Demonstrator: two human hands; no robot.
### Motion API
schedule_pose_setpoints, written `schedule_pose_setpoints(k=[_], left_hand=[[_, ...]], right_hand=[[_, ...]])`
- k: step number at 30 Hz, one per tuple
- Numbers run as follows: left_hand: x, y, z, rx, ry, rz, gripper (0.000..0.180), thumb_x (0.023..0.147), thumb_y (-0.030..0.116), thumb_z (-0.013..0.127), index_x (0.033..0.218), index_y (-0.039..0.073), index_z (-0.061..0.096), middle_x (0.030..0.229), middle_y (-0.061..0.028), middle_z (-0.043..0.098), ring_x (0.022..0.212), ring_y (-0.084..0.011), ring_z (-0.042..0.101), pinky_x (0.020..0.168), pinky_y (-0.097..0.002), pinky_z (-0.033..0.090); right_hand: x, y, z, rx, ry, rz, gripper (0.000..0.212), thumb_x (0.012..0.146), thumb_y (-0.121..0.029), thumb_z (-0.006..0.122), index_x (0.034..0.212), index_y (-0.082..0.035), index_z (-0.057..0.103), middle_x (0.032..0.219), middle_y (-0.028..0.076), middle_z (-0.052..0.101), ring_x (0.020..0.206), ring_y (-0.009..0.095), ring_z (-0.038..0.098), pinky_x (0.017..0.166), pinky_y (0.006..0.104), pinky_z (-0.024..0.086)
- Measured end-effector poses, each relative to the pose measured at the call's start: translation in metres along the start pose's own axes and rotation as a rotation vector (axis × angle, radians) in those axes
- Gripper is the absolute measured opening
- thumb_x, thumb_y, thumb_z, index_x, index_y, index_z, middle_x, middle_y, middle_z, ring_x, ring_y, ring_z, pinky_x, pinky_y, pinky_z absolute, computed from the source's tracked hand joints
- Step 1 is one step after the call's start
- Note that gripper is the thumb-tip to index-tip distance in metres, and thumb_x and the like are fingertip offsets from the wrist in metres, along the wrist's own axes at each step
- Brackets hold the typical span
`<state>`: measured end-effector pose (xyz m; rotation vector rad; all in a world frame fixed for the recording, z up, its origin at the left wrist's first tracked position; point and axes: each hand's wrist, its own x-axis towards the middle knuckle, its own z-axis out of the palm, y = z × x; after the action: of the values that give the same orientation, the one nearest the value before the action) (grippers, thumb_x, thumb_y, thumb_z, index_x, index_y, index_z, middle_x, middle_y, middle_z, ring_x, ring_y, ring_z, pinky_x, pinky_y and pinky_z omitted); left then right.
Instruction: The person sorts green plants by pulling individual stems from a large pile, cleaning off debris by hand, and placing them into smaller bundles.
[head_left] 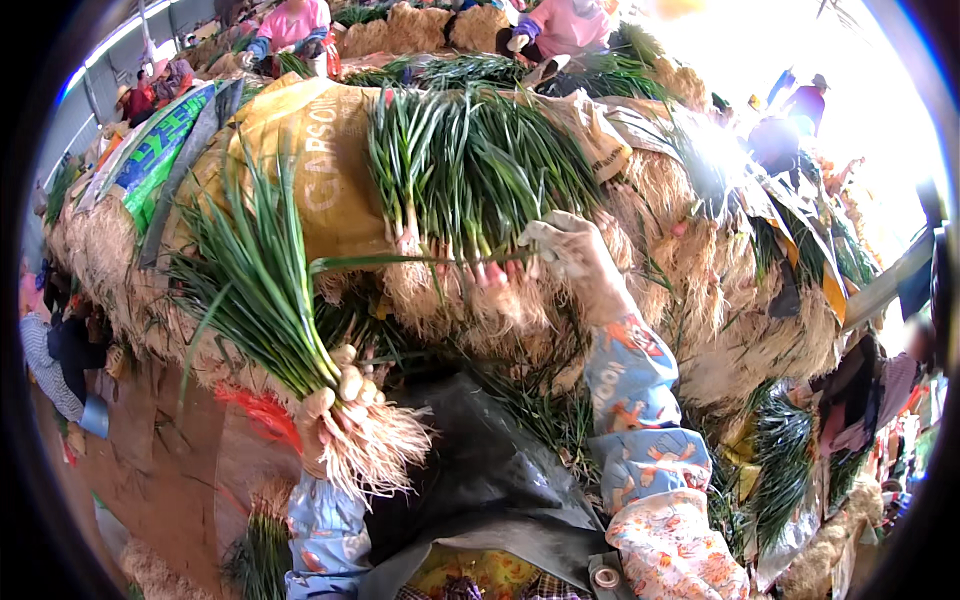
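You're at the bundle-handling stage, I'd judge: your left hand (350, 385) has a bunch of green onions (265, 290) gripped low, fingers wrapped round the stems just above the white bulbs, leaves fanning up and left, pale roots (375, 450) spilling over the hand toward your lap. Fingers look curled firmly; the palm side is hidden by roots. Your right hand (570, 255) is raised across from it, fingers bent in, thumb side partly out of sight. A long green strand (400, 259) runs near level from the leaves of the bunch to those fingers; looks pinched there, but I can't confirm the contact. Can't tell either if it's a loose leaf or a tie. Right fingertips sit right by the row of onions (480, 170) lying on the yellow sack (335, 210), roots toward you; can't tell if they touch it. Dark apron (470, 440) is below, between your forearms. For the next move, I'd say keep the left grip steady at the stems, tension the strand evenly, and keep it clear of the row's bulbs; a jerk could snap it or splay the bunch.
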<state>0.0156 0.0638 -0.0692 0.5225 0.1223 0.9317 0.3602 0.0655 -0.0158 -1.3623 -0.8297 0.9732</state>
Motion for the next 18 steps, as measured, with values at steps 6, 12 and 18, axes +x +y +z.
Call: schedule_pose_setpoints(k=[6,12,18], left_hand=[[0.016,0.112,0.013,0.134,-0.694,0.049,0.057,0.086,0.01,0.05,0.136,0.005,0.023,0.093,-0.0036,0.053,0.088,-0.0143,0.055,0.082,-0.032,0.049],[0.037,0.068,0.035,0.155,-0.188,0.111,0.04,0.083,0.016,0.058,0.118,0.004,0.042,0.076,-0.0047,0.053,0.073,-0.0126,0.054,0.065,-0.0291,0.054],[-0.006,-0.034,0.047,0.11,0.169,-0.165,0.034,0.073,0.016,0.06,0.102,0.003,0.05,0.096,-0.0096,0.055,0.1,-0.029,0.054,0.089,-0.0408,0.045]], right_hand=[[0.013,0.057,-0.043,-0.797,0.016,-0.782,0.022,0.089,-0.01,0.046,0.102,0.002,0.058,0.08,0.009,0.064,0.053,0.012,0.056,0.04,0.024,0.042],[-0.037,0.05,-0.028,-0.87,0.265,-0.212,0.017,0.088,-0.014,0.05,0.094,-0.002,0.063,0.072,0.006,0.062,0.047,0.006,0.051,0.036,0.0171,0.033],[-0.105,0.034,0.055,0.156,-0.141,0.127,0.016,0.086,-0.019,0.058,0.086,-0.003,0.062,0.069,0.004,0.062,0.044,0.007,0.047,0.037,0.0173,0.034]])
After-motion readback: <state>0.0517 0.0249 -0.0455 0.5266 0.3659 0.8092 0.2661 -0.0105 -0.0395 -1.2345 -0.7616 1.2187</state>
